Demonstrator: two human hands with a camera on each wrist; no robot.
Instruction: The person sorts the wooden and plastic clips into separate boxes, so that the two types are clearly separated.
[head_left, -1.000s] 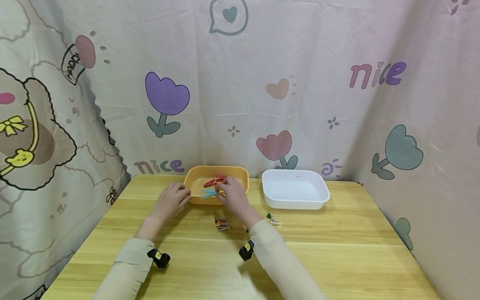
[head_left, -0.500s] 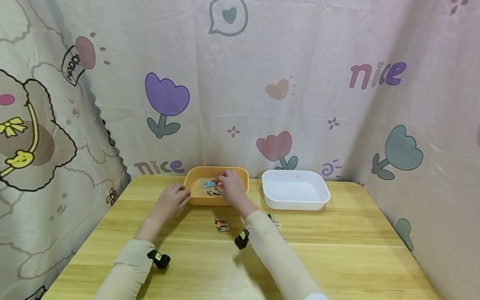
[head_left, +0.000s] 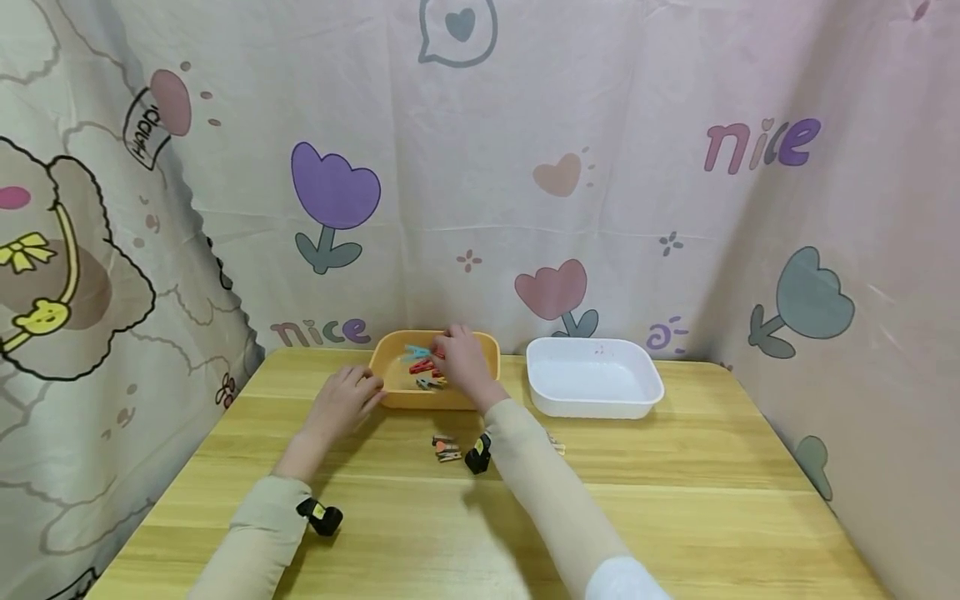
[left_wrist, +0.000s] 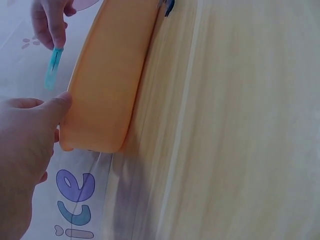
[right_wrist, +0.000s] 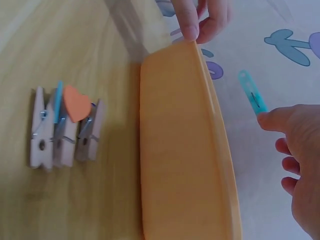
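Over the orange tub (head_left: 427, 401), a blue peg (right_wrist: 252, 92) is held by the right hand (head_left: 461, 358), the grip closed down to a pinch on one end, the thumb plainly seen there, and the other end left free. In both wrist views the peg is shown raised above the rim, apart from it. And at the tub's left end, the rim is pinched by the left hand (head_left: 343, 400), that grip narrow too, with the thumb laid on the outside of the wall! Down inside, red pegs (head_left: 423, 367) are seen lying, with a dark clip (head_left: 429, 384) nearer the front wall. On the bench (head_left: 397, 533), just in front of the tub, three wooden pegs (right_wrist: 64, 142) are lined up side by side, an orange heart (right_wrist: 76, 104) carried among them. Off to the right, a white tub (head_left: 596, 408) is set beside the orange one, a gap left between the two, and near it a pale peg (head_left: 557, 445) is partly hidden by the right sleeve (head_left: 555, 492).
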